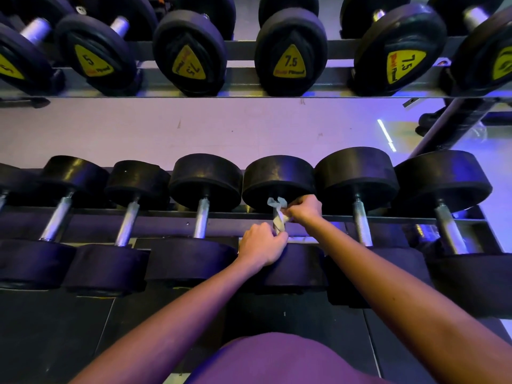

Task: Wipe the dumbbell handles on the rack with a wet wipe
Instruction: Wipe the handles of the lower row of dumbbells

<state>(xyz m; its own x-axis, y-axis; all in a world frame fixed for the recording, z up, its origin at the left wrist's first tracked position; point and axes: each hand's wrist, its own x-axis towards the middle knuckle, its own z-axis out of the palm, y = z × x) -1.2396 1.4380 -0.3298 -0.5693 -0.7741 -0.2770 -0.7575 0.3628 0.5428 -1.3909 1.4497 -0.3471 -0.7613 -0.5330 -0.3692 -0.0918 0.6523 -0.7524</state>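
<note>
- Purple-lit gym, two-tier rack (243, 87) of black dumbbells.
- We see the wet wipe (278, 216) wound round the bar of the lower-tier dumbbell (278, 177) straight ahead.
- Left hand (263, 245) fingers curl round the wipe's near end, and the right hand (304, 210) pinches its far end by the head.
- Upper-tier yellow labels (291, 62) read "7.5"; the brand text is too blurred to read.

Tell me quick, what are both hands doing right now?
Left hand: grips the wipe, near end.
Right hand: pinches the wipe, far end.
</note>
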